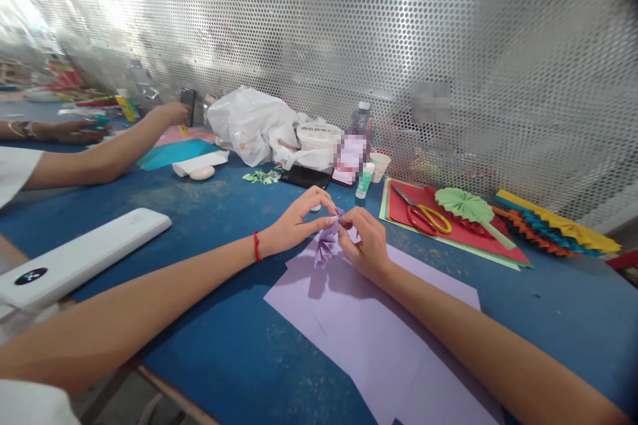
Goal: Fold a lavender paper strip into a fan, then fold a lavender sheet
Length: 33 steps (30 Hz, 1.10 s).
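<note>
Between my two hands is a small pleated piece of purple paper (pixel 326 244), its folds fanned out below the fingers. My left hand (pixel 305 218) pinches it from the left, thumb and forefinger closed at its upper part. From the right, my right hand (pixel 366 242) grips the same paper with bent fingers, hiding part of it. Beneath the hands lie flat sheets of purple paper (pixel 399 339) on the blue table (pixel 239 352).
Scissors (pixel 423 216) lie on stacked coloured paper (pixel 498 249) at right, with a green paper fan (pixel 463 204) and pleated strips (pixel 563 229). A glue tube (pixel 365 180), phone (pixel 305 176) and plastic bag (pixel 249 123) stand behind. At left are a white power bank (pixel 94 249) and another person's arm (pixel 109 156).
</note>
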Tool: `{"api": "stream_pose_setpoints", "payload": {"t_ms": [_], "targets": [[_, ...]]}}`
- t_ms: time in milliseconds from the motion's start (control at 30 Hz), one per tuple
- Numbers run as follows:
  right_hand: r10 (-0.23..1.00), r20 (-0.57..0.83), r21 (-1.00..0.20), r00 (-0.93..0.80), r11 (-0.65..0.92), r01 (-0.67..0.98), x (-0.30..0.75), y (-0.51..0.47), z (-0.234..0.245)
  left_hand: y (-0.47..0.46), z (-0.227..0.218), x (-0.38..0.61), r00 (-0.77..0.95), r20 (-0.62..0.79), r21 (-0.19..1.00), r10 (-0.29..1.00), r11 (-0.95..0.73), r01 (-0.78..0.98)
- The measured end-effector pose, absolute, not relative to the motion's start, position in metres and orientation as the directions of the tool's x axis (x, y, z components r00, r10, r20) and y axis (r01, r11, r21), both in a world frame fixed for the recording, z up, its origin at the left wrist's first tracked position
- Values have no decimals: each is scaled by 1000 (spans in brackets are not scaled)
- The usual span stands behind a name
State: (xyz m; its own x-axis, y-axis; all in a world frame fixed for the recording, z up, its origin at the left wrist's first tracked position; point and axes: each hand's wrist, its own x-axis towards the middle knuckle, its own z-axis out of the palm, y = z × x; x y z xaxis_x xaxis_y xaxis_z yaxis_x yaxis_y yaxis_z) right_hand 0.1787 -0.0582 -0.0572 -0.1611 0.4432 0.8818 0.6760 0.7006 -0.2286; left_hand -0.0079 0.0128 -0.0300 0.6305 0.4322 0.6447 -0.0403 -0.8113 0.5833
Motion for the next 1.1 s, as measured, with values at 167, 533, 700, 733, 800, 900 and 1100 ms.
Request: {"api": "stream_pose_setpoints", "payload": {"t_ms": [167, 533, 700, 733, 800, 900, 1100], "targets": [[477, 863, -276, -164, 719, 638, 178, -59, -58, 11, -30, -8, 653, 634, 566, 415, -824, -26], [541, 826, -370, -156, 731, 573, 181, -59, -58, 6, -27, -6, 652, 608, 615, 453, -788, -26], [568, 818, -448, -87, 724, 524, 180, -60, -58, 4, -28, -4, 587, 587, 710, 557, -703, -44], [571, 818, -467, -62, 725, 506, 180, -60, -57, 5, -28, -4, 558, 578, 739, 595, -671, -50], [577, 817, -507, -14, 728, 461, 180, -60, -56, 7, -30, -4, 500, 538, 805, 679, -590, -65], [599, 800, -564, 39, 727, 392, 181, -61, -57, 12, -31, -4, 505, 385, 911, 773, -406, -73], [697, 704, -704, 137, 661, 260, 184, -60, -62, 12, -31, -5, 698, 32, 999, 715, -7, -39]]}}
